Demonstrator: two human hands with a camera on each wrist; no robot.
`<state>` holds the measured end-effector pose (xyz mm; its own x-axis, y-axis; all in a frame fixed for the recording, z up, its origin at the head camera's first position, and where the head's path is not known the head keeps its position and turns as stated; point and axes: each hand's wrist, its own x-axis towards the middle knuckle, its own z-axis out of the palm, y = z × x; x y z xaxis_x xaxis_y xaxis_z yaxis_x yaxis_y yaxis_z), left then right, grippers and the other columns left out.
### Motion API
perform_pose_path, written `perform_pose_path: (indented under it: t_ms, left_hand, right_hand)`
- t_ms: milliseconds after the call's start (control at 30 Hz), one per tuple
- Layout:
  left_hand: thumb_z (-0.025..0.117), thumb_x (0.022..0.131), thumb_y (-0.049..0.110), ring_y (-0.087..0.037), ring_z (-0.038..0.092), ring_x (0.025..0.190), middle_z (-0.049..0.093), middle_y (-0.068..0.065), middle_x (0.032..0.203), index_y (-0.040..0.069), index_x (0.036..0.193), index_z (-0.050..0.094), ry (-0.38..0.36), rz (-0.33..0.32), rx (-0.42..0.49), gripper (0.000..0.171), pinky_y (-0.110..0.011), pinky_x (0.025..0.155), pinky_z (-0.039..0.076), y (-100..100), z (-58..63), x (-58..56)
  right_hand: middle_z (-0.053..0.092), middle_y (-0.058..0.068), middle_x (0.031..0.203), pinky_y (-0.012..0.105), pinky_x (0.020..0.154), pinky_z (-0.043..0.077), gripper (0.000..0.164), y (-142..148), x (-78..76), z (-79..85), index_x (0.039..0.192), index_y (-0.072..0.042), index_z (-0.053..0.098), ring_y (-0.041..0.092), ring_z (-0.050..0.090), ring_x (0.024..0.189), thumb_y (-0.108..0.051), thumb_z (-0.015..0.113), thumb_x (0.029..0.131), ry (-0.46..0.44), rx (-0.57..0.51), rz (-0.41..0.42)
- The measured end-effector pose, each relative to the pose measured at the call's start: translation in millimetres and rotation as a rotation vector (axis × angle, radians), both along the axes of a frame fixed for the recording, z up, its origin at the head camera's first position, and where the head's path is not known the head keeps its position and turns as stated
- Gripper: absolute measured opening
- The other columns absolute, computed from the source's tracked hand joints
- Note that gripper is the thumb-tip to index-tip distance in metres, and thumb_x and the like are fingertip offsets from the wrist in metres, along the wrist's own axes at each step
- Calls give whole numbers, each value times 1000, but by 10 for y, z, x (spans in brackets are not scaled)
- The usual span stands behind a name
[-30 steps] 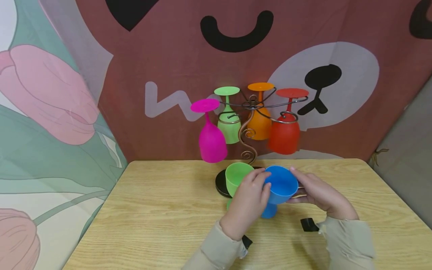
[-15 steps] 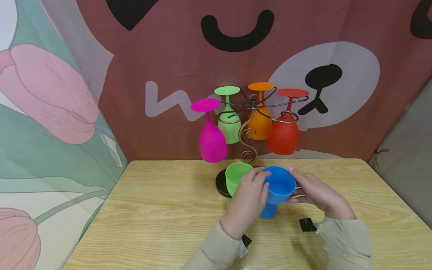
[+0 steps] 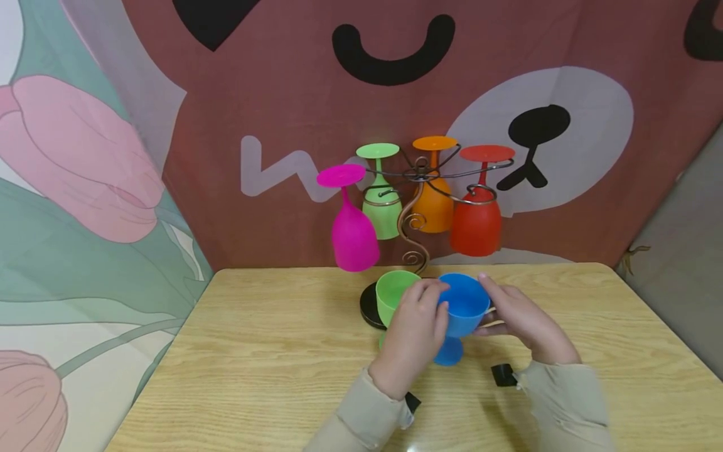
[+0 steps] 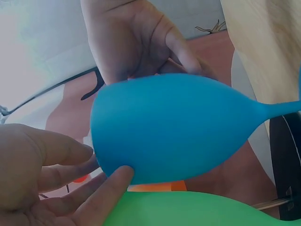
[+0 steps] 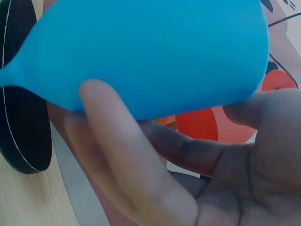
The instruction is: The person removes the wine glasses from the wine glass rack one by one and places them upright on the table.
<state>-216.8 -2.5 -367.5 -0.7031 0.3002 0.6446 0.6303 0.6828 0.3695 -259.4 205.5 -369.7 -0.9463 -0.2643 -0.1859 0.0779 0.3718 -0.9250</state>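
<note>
A blue goblet [image 3: 463, 304] stands mouth up near the rack's base, its foot apparently on the table. My right hand [image 3: 522, 317] holds the bowl from the right, thumb at the rim and fingers along the outer wall, as the right wrist view shows. From the other side my left hand [image 3: 412, 333] holds the same bowl with its fingertips; in the left wrist view one fingertip [image 4: 124, 174] presses the wall and another lies near the rim. Close on the left stands a green goblet [image 3: 392, 295], partly hidden behind my left hand.
A scrolled metal rack [image 3: 417, 220] on a black round base [image 3: 369, 307] holds upside-down goblets: magenta [image 3: 354, 242], pale green [image 3: 384, 216], orange [image 3: 433, 210] and red [image 3: 476, 226]. Behind the wooden table [image 3: 254, 351] hangs a printed cloth [image 3: 271, 81].
The right hand has shifted slightly left, and the blue goblet's bowl has swung left with it, so it leans less to the right. The left hand is almost still.
</note>
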Motion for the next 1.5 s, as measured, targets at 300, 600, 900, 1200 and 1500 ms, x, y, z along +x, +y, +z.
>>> perform_pose_path:
  t_ms: [300, 600, 900, 1200, 1500]
  left_hand:
    - [66, 99, 9, -21, 62, 113, 64, -10, 122, 3, 120, 68, -17, -28, -2, 22, -23, 95, 53, -5, 8, 1]
    - [67, 98, 9, -19, 63, 109, 65, -10, 119, 3, 116, 69, -7, -59, 31, 20, -15, 87, 53, -36, 20, -17]
    - [65, 99, 8, -18, 64, 106, 67, -8, 118, 3, 116, 69, -57, -137, 217, 19, -10, 79, 53, -193, 166, 3]
    - [63, 94, -2, -23, 65, 101, 64, -14, 107, -2, 114, 67, 73, -73, 522, 20, -26, 75, 61, -624, 286, -179]
    - [62, 94, -1, -28, 58, 112, 55, -18, 121, -1, 127, 58, 2, 97, 675, 33, -38, 92, 58, -1135, 217, -421]
  right_hand:
    - [64, 26, 115, 48, 77, 62, 78, -50, -19, -7, 142, 18, 39, 28, 72, 85, -52, 33, 108, 32, -3, -38]
    - [64, 26, 116, 48, 78, 61, 83, -71, -41, -4, 142, 18, 39, 28, 73, 86, -57, 32, 107, 31, 4, -41]
    - [64, 22, 108, 42, 75, 63, 73, -17, -11, 80, 134, 17, 45, 25, 72, 86, -51, 34, 109, 81, 22, -93]
    - [61, 28, 123, 28, 75, 62, 62, 24, 158, 229, 133, 11, 53, 27, 68, 99, -45, 42, 108, 304, 129, -187]
    - [66, 6, 120, 6, 80, 45, 34, -193, 312, 396, 122, -5, 67, -3, 58, 99, -32, 53, 106, 604, 161, -424]
